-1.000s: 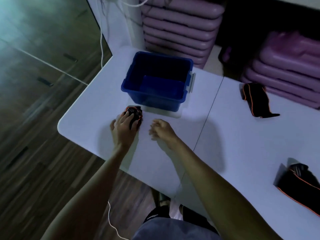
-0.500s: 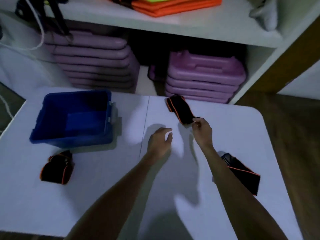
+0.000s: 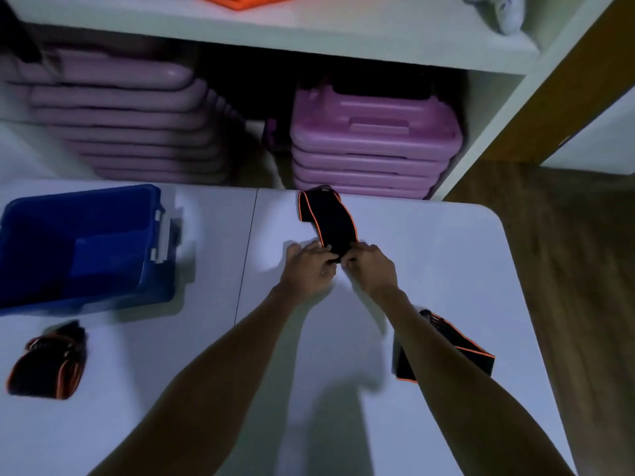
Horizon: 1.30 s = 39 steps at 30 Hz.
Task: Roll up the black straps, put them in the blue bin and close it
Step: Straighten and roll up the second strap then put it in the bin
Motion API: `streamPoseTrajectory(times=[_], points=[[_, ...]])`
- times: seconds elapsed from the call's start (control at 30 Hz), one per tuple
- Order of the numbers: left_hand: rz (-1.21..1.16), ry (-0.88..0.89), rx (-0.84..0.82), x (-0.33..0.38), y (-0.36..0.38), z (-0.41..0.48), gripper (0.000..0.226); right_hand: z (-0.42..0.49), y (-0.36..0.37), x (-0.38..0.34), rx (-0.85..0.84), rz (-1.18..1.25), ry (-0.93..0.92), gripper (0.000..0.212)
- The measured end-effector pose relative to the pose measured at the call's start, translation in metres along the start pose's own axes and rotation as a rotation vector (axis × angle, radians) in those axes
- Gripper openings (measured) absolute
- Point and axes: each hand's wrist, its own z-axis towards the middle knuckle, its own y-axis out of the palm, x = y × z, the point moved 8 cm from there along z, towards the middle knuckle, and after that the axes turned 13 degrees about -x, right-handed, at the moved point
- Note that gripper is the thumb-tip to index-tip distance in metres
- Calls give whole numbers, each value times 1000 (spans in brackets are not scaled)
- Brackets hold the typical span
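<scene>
**Both hands now on the second strap**

At the far left of the table (image 3: 213, 355), the rolled strap (image 3: 44, 367) lies where it was set down a moment ago, just in front of the blue bin (image 3: 82, 297) and not yet inside it. The bin stands open; its hollow looks bare, though that side of the view is blurred, so a small item in its shadow cannot be ruled out. No lid shows anywhere in view.

Toward the middle, the left hand (image 3: 307, 269) has moved: half a second ago it hovered apart from the work, and now it pinches the near end of the flat strap (image 3: 328, 219), fingers closed on the fabric. The strap's far end reaches toward the back edge of the table, below the purple cases (image 3: 374, 132).

Just to its right, the right hand (image 3: 371, 267) is closed on the same near end, where it held alone before. With both hands meeting there, the second roll is probably about to begin.

Further right, a third strap (image 3: 460, 341) lies partly hidden under the right forearm, still unrolled. So one strap is rolled, one is in hand, one waits, and the binning and closing remain.
</scene>
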Motion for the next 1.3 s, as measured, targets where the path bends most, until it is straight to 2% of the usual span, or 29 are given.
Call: streamPoseTrajectory(times=[0.1,0.17,0.33,0.5,0.73,0.8,0.93,1.0,1.13,1.23,1.3], points=[[-15,0,-2,-1,13,-28,36,-22,20,-7,19,53,-72,29],[89,85,7,4,16,-51,34,-40,35,-8,14,84,-100,35],[132,158,-71,-4,41,-124,38,-100,76,-17,28,100,-207,31],[143,176,-109,-6,56,-203,38,-157,113,-35,-64,121,-254,30],[108,217,-37,-9,58,-259,29,-203,146,-52,-163,129,-273,31],[66,217,12,-8,49,-263,24,-207,138,-54,-109,178,-266,30],[-151,153,107,-13,18,-239,26,-190,97,-45,189,222,-191,33],[-99,105,48,-13,13,-212,32,-164,94,-40,112,167,-136,43],[234,82,-282,-20,35,-171,55,-127,119,-31,-235,-172,-102,72],[378,73,-488,-30,56,-170,66,-127,124,-30,-284,-254,-133,86],[379,101,-512,-32,61,-181,74,-134,128,-30,-299,-264,-147,91]])
